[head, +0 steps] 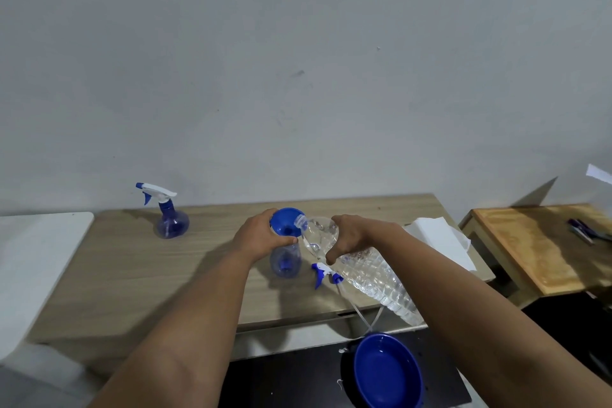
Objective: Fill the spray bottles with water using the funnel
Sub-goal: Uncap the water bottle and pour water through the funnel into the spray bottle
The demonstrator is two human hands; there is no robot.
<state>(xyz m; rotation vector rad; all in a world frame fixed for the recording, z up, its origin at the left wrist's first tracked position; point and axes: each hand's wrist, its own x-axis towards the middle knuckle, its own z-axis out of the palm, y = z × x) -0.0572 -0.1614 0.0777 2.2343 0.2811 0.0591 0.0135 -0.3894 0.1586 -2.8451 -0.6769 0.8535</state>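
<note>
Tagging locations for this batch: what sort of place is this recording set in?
Probably a plain room at home or a small workroom, not a kitchen: a bare grey wall, a wood-grain table pushed against it, and a small wooden side table beside it.

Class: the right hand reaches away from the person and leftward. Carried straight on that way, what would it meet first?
Probably the blue funnel, just beyond the right hand gripping the water bottle; depth is uncertain.

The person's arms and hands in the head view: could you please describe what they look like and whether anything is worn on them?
Both arms are bare along all that shows; no sleeve edge appears in the frame. The left hand and right hand wear no gloves, and no rings, watch or bands are visible on what shows of the fingers and wrists.
</note>
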